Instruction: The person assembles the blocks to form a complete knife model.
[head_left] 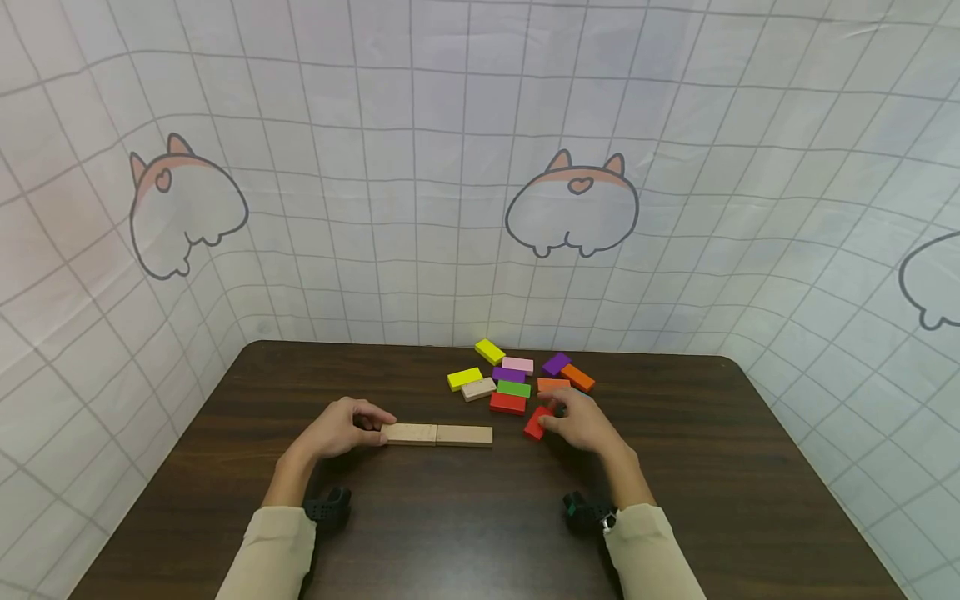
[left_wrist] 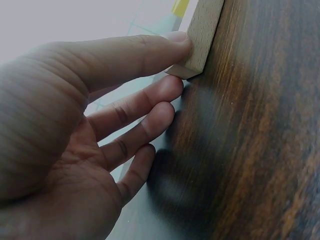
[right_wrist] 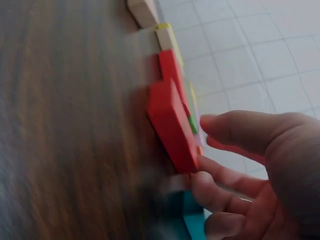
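Two plain wooden blocks lie end to end in a row. My left hand pinches the outer end of the left wooden block, thumb on its near face. The right wooden block meets it. My right hand is at a red block set at a slant, its thumb and fingers parted around the far end. The right wrist view has the thumb apart from this red block, with fingertips close to its end. A teal block is under that hand, hidden from the head view.
Behind the row lies a loose group: another red block, a green block, a pale block, and several yellow, purple, pink and orange ones. A white gridded cloth stands around the dark table.
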